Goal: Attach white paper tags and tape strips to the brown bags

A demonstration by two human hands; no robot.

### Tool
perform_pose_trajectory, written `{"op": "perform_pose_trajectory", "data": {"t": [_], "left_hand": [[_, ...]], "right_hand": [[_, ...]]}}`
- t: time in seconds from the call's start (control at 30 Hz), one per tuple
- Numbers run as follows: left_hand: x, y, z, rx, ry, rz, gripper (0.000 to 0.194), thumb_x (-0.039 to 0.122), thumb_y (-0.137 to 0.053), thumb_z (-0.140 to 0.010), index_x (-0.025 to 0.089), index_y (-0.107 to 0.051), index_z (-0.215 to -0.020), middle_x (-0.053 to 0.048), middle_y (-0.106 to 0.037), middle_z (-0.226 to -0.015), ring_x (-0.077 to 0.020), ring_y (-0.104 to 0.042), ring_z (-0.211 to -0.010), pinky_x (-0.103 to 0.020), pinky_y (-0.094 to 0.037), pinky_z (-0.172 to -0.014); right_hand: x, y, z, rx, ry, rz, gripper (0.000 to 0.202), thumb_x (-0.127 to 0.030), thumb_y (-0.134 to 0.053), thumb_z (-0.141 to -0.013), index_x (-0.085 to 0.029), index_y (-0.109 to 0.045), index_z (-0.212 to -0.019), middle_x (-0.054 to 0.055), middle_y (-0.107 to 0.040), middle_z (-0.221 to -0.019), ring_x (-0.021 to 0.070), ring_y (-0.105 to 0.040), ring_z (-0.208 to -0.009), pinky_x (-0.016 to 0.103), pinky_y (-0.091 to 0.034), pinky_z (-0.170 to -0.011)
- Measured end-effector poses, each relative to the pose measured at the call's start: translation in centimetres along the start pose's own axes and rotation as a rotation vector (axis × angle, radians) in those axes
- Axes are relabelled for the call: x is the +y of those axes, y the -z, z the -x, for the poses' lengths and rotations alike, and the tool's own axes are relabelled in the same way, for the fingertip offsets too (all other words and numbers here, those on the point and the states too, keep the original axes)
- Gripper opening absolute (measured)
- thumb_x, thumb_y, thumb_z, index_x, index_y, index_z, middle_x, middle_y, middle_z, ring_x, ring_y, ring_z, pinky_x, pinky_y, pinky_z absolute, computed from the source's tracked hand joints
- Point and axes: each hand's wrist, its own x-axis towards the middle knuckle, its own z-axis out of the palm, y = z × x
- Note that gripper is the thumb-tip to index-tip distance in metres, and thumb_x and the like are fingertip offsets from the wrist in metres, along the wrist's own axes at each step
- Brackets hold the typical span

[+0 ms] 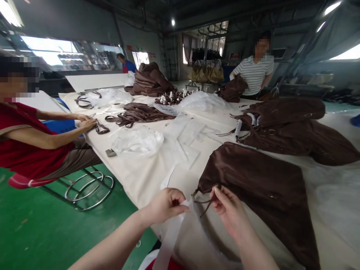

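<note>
My left hand (168,205) is closed, thumb against fingers, on a translucent white strip (170,238) that hangs down toward my lap. My right hand (229,212) pinches a thin brown cord (207,208) beside the corner of a dark brown bag (261,187). This bag lies flat on the table to the right, with a metal fitting (194,192) at its near-left corner. From that corner a strap wrapped in clear plastic (209,236) curves down between my hands. The exact end of the cord is hidden by my fingers.
More brown bags (287,131) lie at the right of the cream-covered table (135,176). Brown straps (137,114), crumpled plastic (137,141) and clear sheets (182,146) are further up. A co-worker in red (25,138) sits at the left; another in stripes (254,73) stands across.
</note>
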Motion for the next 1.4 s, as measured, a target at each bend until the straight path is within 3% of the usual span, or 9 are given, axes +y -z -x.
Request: {"op": "perform_pose_trajectory", "data": {"t": [0.17,0.37,0.67,0.8,1.0,1.17,1.4], "left_hand": [[1.5,0.9,-0.4,0.011,-0.179,-0.238,0.027,0.039,-0.056,-0.087,0.018,-0.067,-0.076,-0.004,-0.064,-0.073,-0.0116,-0.057,-0.068,-0.020,-0.040,-0.062],[2.4,1.9,-1.4,-0.046,-0.209,-0.222,0.027,0.035,-0.049,-0.090,0.018,-0.069,-0.086,-0.006,-0.063,-0.082,-0.0140,-0.059,-0.076,-0.023,-0.044,-0.070],[2.4,1.0,-1.4,-0.109,-0.089,-0.095,0.023,0.037,-0.062,-0.082,0.018,-0.068,-0.094,-0.003,-0.066,-0.082,-0.0127,-0.058,-0.072,-0.021,-0.043,-0.066],[2.2,0.8,-1.1,-0.115,-0.017,-0.022,0.034,0.036,-0.068,-0.076,0.019,-0.062,-0.105,0.000,-0.064,-0.079,-0.0105,-0.056,-0.067,-0.018,-0.042,-0.062],[3.0,0.8,-0.7,-0.097,-0.014,-0.019,0.033,0.033,-0.070,-0.074,0.019,-0.061,-0.102,0.001,-0.063,-0.080,-0.0100,-0.057,-0.068,-0.018,-0.042,-0.064],[4.0,0.5,-0.8,-0.071,0.065,0.007,0.029,0.027,-0.070,-0.072,0.018,-0.062,-0.099,0.001,-0.063,-0.079,-0.0100,-0.056,-0.067,-0.018,-0.042,-0.061],[2.8,-0.1,-1.5,-0.023,0.120,0.080,0.026,0.032,-0.070,-0.072,0.017,-0.065,-0.093,0.002,-0.063,-0.074,-0.0086,-0.052,-0.060,-0.017,-0.037,-0.053]], "right_hand": [[0.1,-0.5,0.3,0.036,-0.013,0.033,0.028,-0.036,-0.080,-0.067,-0.016,-0.062,-0.075,0.000,-0.064,-0.065,0.0057,-0.052,-0.047,0.015,-0.039,-0.043],[-0.3,-0.4,0.3,0.077,-0.003,0.017,0.033,-0.034,-0.084,-0.060,-0.016,-0.062,-0.077,-0.002,-0.064,-0.069,0.0044,-0.053,-0.051,0.013,-0.043,-0.047],[0.4,-0.1,0.1,0.091,-0.075,0.025,0.030,-0.033,-0.082,-0.064,-0.014,-0.062,-0.078,0.000,-0.066,-0.069,0.0055,-0.056,-0.049,0.012,-0.047,-0.045],[0.7,0.3,-0.3,0.105,-0.082,0.037,0.029,-0.034,-0.081,-0.065,-0.016,-0.064,-0.079,0.000,-0.067,-0.070,0.0057,-0.057,-0.051,0.013,-0.047,-0.046],[1.0,0.6,-0.6,0.140,-0.042,0.115,0.031,-0.038,-0.079,-0.065,-0.016,-0.063,-0.079,0.000,-0.066,-0.070,0.0076,-0.058,-0.052,0.015,-0.046,-0.045],[1.5,0.6,-0.7,0.214,0.032,0.212,0.037,-0.043,-0.079,-0.063,-0.015,-0.061,-0.080,0.002,-0.065,-0.070,0.0102,-0.059,-0.055,0.018,-0.048,-0.047],[2.1,0.2,-0.5,0.192,0.077,0.319,0.038,-0.047,-0.078,-0.063,-0.017,-0.063,-0.080,0.002,-0.065,-0.070,0.0146,-0.060,-0.060,0.023,-0.049,-0.054]]}}
